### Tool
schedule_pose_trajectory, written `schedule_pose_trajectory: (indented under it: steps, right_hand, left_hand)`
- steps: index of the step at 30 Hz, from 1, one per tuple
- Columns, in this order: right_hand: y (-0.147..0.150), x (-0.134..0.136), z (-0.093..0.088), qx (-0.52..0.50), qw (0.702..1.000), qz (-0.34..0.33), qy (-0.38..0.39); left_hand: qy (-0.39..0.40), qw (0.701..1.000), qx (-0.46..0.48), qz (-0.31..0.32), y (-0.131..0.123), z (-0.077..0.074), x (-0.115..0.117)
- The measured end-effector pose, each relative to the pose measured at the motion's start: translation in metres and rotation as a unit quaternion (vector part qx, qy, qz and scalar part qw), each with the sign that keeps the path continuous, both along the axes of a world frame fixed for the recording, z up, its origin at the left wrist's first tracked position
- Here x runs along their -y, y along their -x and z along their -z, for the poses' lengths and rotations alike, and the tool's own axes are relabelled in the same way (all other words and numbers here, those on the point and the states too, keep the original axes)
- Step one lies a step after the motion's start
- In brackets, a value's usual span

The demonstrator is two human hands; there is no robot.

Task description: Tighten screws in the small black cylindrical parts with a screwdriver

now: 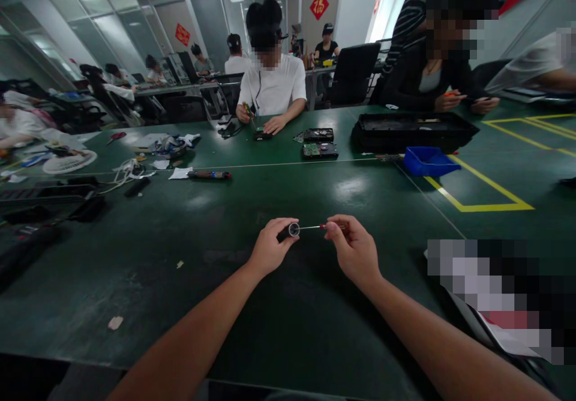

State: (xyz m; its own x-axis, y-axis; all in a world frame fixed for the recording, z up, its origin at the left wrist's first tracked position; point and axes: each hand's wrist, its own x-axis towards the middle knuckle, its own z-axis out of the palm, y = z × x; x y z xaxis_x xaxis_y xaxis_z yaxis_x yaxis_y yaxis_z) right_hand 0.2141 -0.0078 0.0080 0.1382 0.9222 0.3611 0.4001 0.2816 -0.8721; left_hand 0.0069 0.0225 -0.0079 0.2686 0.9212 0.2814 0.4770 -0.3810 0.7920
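Note:
My left hand (272,246) is wrapped round a dark cylindrical part (283,233), whose ring-shaped, light-rimmed end faces right and toward me. In my right hand (356,246) is a screwdriver (323,227) with a reddish handle, gripped between thumb and fingers. Its thin metal shaft points left, and the tip meets the rimmed end of the cylinder; whether it sits inside or only touches I cannot tell. Both hands are above the green table (252,209), near the middle of the view. Most of the cylinder is hidden by my left fingers.
Beyond my hands lie a dark rod-shaped tool (209,174), opened hard drives (319,150), a blue bin (431,162) and a long black tray (414,131). Cables and black parts (85,200) crowd the left. Across the table a person (272,83) handles a small device.

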Motion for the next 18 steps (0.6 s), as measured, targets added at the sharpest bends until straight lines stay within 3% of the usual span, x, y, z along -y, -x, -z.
schedule_pose_trajectory:
  steps: [5, 13, 18]
  right_hand:
    - [0.003, 0.001, -0.001, -0.003, 1.000, 0.001, -0.002]
    - [0.001, 0.008, -0.015, 0.058, 0.997, 0.048, -0.033]
    - [0.005, 0.014, -0.015, 0.059, 0.996, 0.006, -0.061]
  left_hand:
    - [-0.012, 1.000, 0.006, -0.012, 0.002, 0.001, 0.003]
    - [-0.007, 1.000, 0.005, 0.025, 0.011, -0.004, 0.012]
    - [-0.009, 0.999, -0.025, 0.035, 0.015, -0.007, 0.016]
